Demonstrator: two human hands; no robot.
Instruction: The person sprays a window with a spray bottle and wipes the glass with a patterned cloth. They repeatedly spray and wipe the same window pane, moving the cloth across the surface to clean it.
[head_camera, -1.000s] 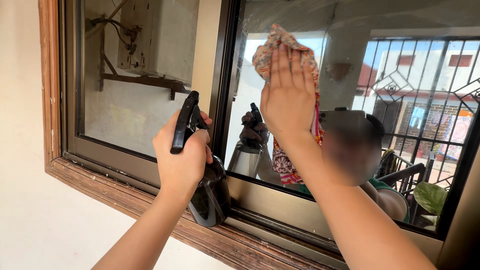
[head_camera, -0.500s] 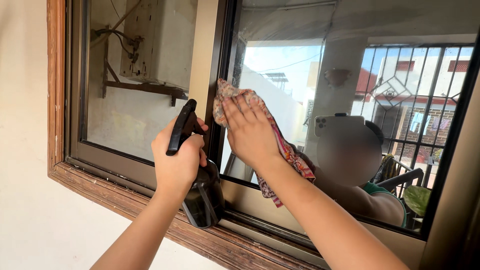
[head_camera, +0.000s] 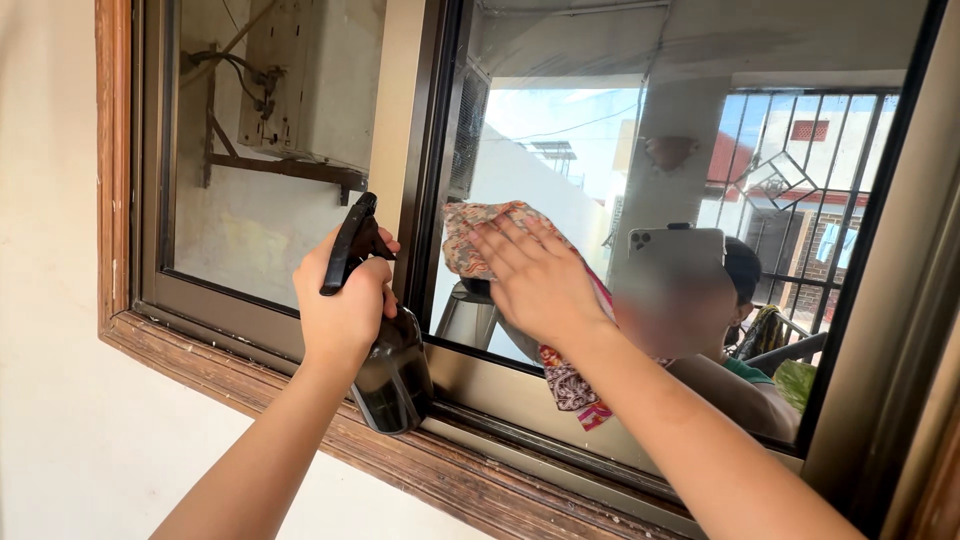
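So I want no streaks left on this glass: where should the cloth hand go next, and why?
Probably sweep the right hand and patterned cloth rightward along the lower pane. The cloth sits flat on the glass near the dark frame's left edge, while the left hand holds the spray bottle by the sill.

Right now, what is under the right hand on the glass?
A patterned cloth lies flat under the right hand, its tail hanging below the wrist. The glass beneath it is covered.

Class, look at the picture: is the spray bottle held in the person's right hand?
No, the left hand grips the dark spray bottle; the right hand presses a patterned cloth.
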